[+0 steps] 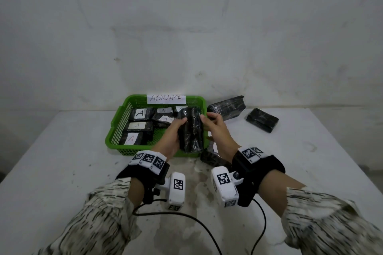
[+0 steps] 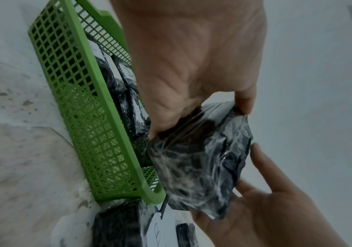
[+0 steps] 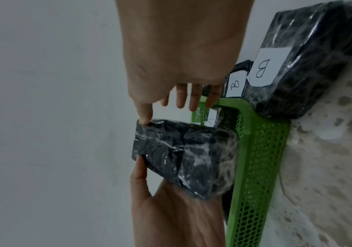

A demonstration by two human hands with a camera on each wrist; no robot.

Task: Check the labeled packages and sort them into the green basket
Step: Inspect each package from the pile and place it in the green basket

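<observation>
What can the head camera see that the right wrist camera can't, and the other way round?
Head view only: the ABNORMAL sign on the green basket, and two wrapped packages far right on the table. Right wrist view only: readable B labels on two nearer packages beside the basket. Both: the basket, and the held package gripped by the left hand, with the right hand touching it.

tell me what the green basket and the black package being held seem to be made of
Green basket: looks like moulded plastic with a matte to slightly satin finish; the even lattice walls and smooth rounded rim suggest it. Held package: a black inner wrapping of unclear material, under clear glossy film, probably plastic wrap; the crinkles and white glints show it.
</observation>
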